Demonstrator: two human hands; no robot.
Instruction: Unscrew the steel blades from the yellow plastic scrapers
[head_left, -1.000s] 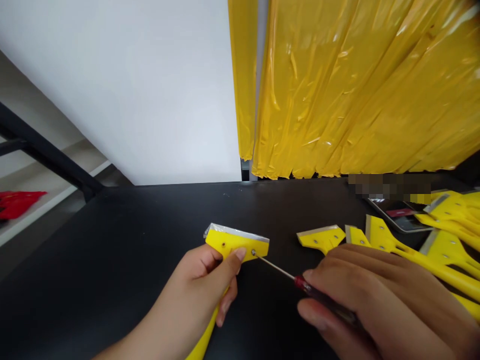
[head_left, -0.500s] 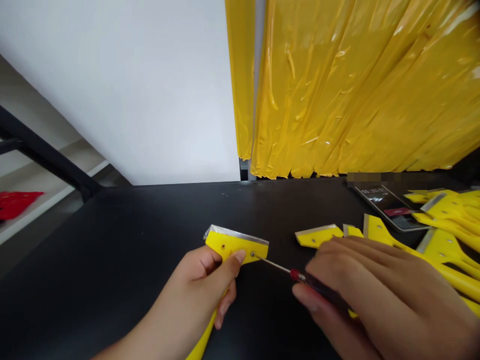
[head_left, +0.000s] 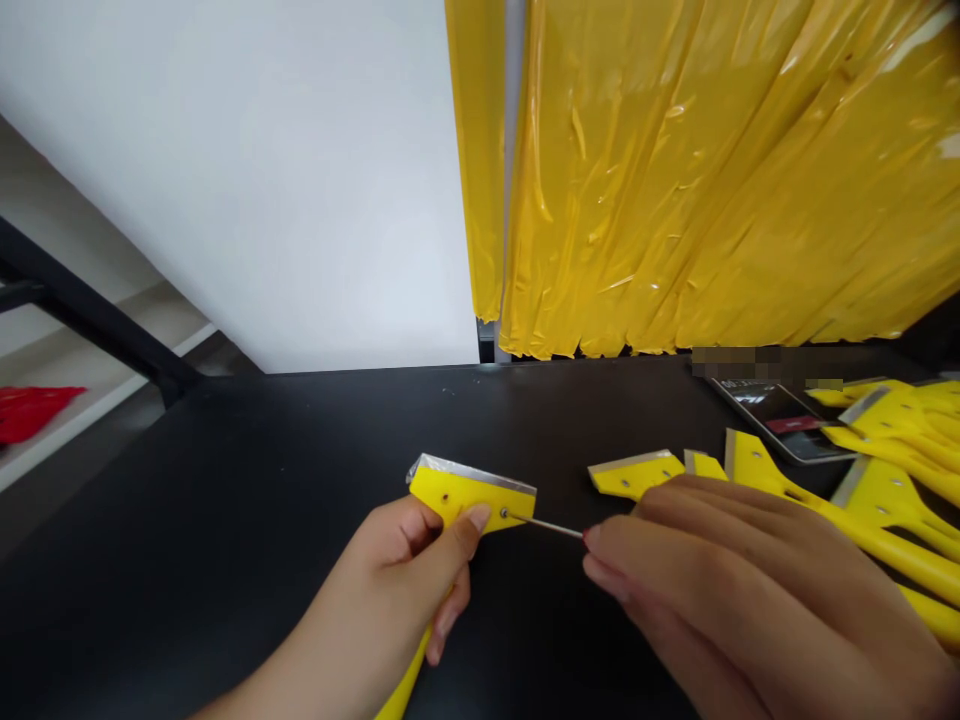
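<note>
My left hand (head_left: 420, 565) is closed around a yellow scraper (head_left: 469, 492), its thumb pressed on the head below the metal blade. Clear film shows at the blade's left end. Of the two holes in the head, the right one has a screw (head_left: 504, 513) in it. A thin screwdriver (head_left: 551, 526) meets that screw from the right. My right hand (head_left: 750, 590) grips the screwdriver, and its fingers hide nearly all of the red handle. Just beyond that hand lies another yellow scraper (head_left: 634, 475).
Several more yellow scrapers (head_left: 885, 500) are piled at the right of the black table (head_left: 187, 520). A phone (head_left: 780, 420) lies flat by the pile. Yellow plastic sheeting (head_left: 675, 200) hangs behind the table, beside a white panel (head_left: 300, 180). Something red (head_left: 37, 412) rests on a shelf at left.
My right fingers have moved forward along the screwdriver and closed over its red handle collar, which showed before. The scraper and my left hand stay almost in place.
</note>
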